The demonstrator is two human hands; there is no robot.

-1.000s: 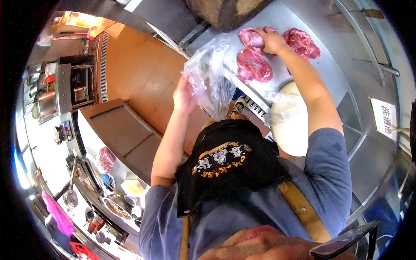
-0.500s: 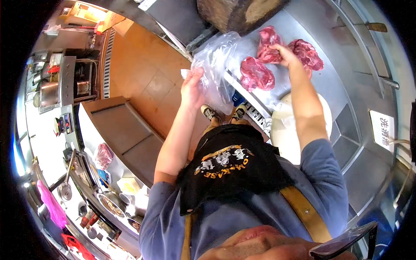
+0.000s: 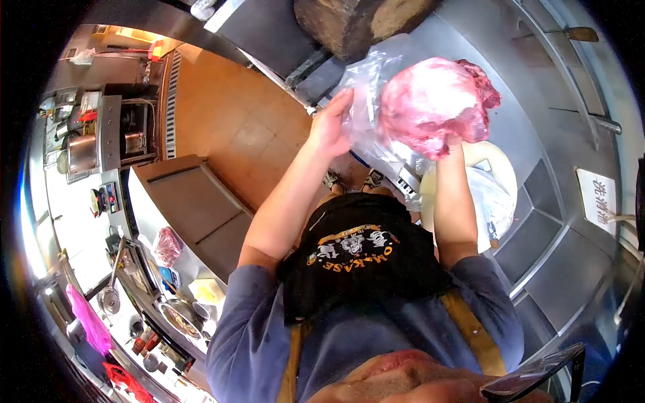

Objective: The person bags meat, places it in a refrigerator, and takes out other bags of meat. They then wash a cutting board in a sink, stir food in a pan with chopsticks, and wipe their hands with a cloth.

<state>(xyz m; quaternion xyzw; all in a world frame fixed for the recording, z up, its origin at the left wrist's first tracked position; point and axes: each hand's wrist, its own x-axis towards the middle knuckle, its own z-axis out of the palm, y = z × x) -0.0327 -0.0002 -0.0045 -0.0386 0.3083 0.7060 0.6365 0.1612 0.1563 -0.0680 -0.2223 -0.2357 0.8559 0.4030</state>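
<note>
A large piece of red meat [image 3: 433,101] with a pale, shiny face is raised over the steel counter in my right hand [image 3: 453,146]. That hand is closed on the meat's lower edge, its fingers partly hidden. To the left, my left hand [image 3: 331,124] is closed on the edge of a clear plastic bag [image 3: 369,101], whose open side lies against the meat. Another dark red piece [image 3: 489,84] shows just behind the raised one at the right. Any other meat on the counter is hidden behind the raised piece.
A thick wooden block [image 3: 366,23] stands on the steel counter [image 3: 521,101] at the far side. Below the meat is a round white bin [image 3: 507,181] with plastic inside. A side counter at the left holds pans and a piece of meat [image 3: 167,246].
My right hand has lifted meat off the counter, and it now appears larger and nearer. My left hand and the bag have moved right, up against it.
</note>
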